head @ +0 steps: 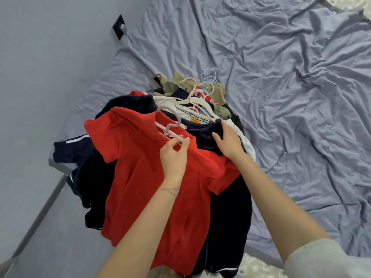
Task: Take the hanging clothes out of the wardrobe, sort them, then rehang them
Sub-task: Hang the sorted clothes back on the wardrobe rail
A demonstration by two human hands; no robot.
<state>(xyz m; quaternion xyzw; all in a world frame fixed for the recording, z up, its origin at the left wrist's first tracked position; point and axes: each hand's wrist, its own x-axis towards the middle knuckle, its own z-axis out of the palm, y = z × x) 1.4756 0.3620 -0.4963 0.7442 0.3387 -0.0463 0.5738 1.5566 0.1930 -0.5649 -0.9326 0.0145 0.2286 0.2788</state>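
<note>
Pinching pink hanger (168,129), our left grip (174,155) works to free red shirt (140,177) | right grip (228,141), 2 o'clock, released, steadies navy shirt (202,137)

A red shirt (144,177) lies spread flat on top of a heap of clothes on the bed (301,97), collar towards the far side. A pink hanger (170,122) sits at its neck, one arm pinched by the left hand (173,157). Beneath it lie navy tops (226,217) with white stripes, one under the right hand (227,143). Beyond are a white shirt (166,101) and khaki garments (174,85), with white, pink and pale blue hangers (197,100) tangled on top.
</note>
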